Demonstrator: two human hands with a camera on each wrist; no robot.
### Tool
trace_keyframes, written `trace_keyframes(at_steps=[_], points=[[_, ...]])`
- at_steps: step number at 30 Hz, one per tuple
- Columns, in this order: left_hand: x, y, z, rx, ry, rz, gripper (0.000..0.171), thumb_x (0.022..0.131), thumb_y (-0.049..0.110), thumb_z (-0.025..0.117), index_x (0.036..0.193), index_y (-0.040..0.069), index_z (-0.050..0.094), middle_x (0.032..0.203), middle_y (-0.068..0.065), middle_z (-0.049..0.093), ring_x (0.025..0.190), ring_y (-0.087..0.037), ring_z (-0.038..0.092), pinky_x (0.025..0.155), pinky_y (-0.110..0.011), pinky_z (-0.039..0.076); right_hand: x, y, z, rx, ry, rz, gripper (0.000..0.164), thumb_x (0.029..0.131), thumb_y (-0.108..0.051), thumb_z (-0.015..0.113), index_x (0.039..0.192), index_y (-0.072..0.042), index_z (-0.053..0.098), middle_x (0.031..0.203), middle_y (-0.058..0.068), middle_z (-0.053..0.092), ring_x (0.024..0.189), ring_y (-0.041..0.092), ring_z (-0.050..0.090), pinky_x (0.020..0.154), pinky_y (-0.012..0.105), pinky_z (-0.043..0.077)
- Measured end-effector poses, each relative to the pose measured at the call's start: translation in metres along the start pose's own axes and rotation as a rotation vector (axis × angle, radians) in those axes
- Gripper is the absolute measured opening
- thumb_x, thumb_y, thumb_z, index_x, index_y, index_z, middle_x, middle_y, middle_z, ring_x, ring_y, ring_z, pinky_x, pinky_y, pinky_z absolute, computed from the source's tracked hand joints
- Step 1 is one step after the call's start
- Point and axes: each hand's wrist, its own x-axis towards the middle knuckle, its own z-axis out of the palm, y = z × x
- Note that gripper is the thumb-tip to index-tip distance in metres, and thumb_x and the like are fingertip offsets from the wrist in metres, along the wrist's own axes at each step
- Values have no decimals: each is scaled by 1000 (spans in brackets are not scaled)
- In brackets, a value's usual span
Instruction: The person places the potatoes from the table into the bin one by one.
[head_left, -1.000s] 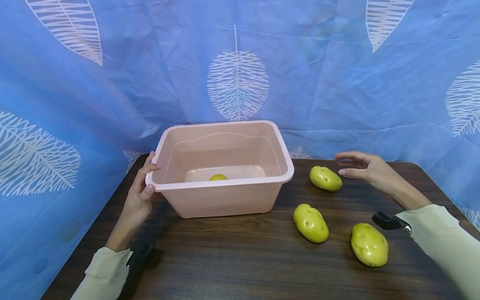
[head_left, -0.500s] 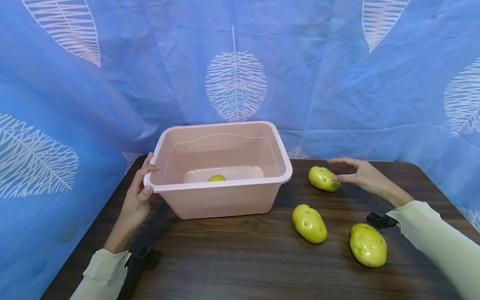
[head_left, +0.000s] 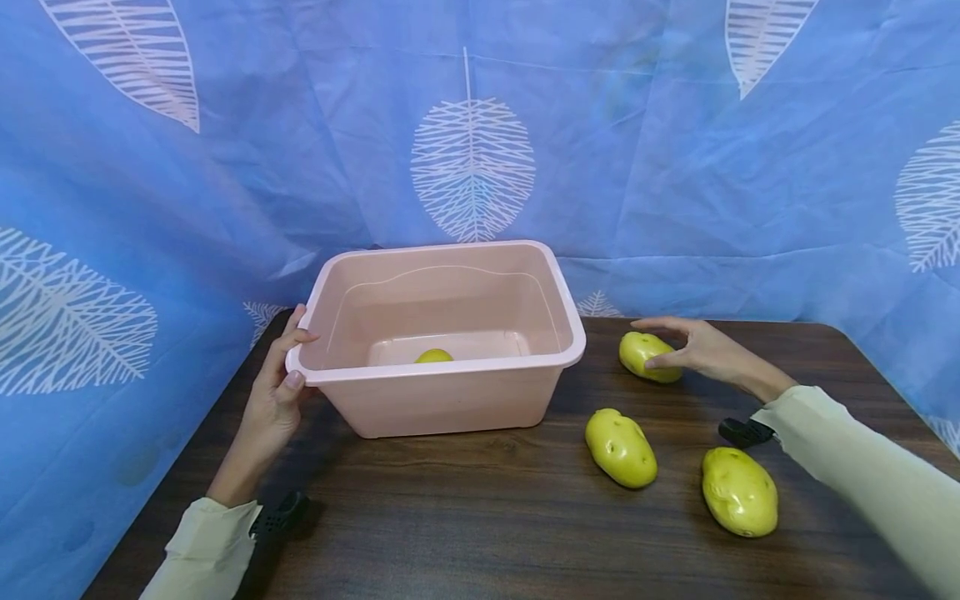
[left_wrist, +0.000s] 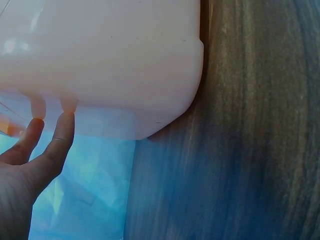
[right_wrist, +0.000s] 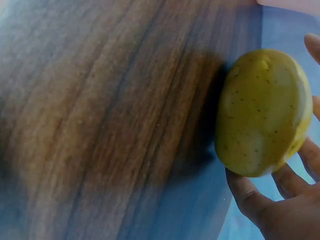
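At the left front corner of a pale pink, rectangular plastic tub (head_left: pixel 450 402), the left hand (head_left: pixel 276 392) pinches the rim, thumb outside and a fingertip over the edge; in the left wrist view, the hand is cut off by the border and an orange patch there is hard to make out. Well to the right, the right hand (head_left: pixel 705 350) is spread around a glossy yellow-green, oval potato (right_wrist: pixel 262 112) on the table; one digit's tip stands clear of it in the right wrist view, and whether the others press cannot be told, their tips being partly hidden. Nearer the person lie a second potato (head_left: pixel 621 448) and a third potato (head_left: pixel 739 492), while inside the tub only the top of another yellow-green thing (head_left: pixel 434 356) shows above the near rim. Cream sleeves (head_left: pixel 847 450) run out of frame. Beneath is a dark brown, wood-grained table (head_left: pixel 465 517), and behind it hangs blue cloth (head_left: pixel 600 167) with white leaf prints, some cropped.
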Motion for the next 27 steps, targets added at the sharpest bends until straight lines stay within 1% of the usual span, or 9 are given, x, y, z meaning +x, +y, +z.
trace_keyframes(at_steps=[5, 10, 14, 17, 19, 22, 27], points=[[0, 1, 0, -2, 0, -13, 51, 109, 38, 51, 151, 11, 41, 175, 16, 12, 159, -46, 17, 105, -76, 35, 5, 2, 3, 13, -25, -27, 75, 94, -32, 79, 158, -12, 46, 167, 30, 30, 147, 55, 34, 109, 75, 38], [1, 1, 0, -6, -2, -15, 52, 109, 38, 51, 152, 11, 41, 175, 16, 12, 160, -45, 17, 106, -74, 36, 8, 8, 5, 10, -30, -41, 77, 92, -29, 81, 158, -11, 45, 166, 30, 32, 143, 53, 40, 106, 70, 45], [1, 0, -1, -9, -4, -12, 51, 109, 37, 51, 152, 11, 41, 175, 16, 12, 160, -45, 17, 106, -73, 36, 9, 13, 6, 9, -29, -50, 79, 91, -27, 82, 159, -10, 43, 165, 31, 32, 136, 49, 49, 99, 55, 52], [1, 0, -1, -5, -4, -10, 51, 109, 36, 51, 153, 12, 41, 175, 16, 12, 160, -44, 17, 107, -73, 35, 10, 15, 6, 28, -33, -56, 81, 91, -24, 82, 159, -8, 42, 165, 31, 32, 130, 43, 53, 93, 43, 53], [1, 0, -1, -10, -4, -8, 50, 109, 36, 51, 152, 12, 41, 175, 16, 12, 160, -44, 16, 107, -73, 35, 10, 15, 6, 42, -35, -60, 80, 92, -23, 81, 159, -8, 42, 164, 30, 33, 127, 40, 55, 90, 39, 53], [1, 0, -1, -15, -4, -10, 50, 109, 36, 51, 152, 12, 41, 175, 15, 12, 161, -44, 15, 107, -73, 34, 10, 15, 5, 36, -34, -70, 78, 93, -23, 80, 159, -8, 42, 163, 30, 36, 123, 36, 56, 88, 36, 53], [1, 1, -1, -13, -6, -12, 50, 109, 36, 51, 152, 12, 41, 176, 15, 12, 161, -44, 15, 108, -73, 34, 9, 12, 2, 36, -27, -55, 76, 94, -26, 77, 160, -11, 42, 160, 27, 41, 118, 30, 56, 88, 38, 52]])
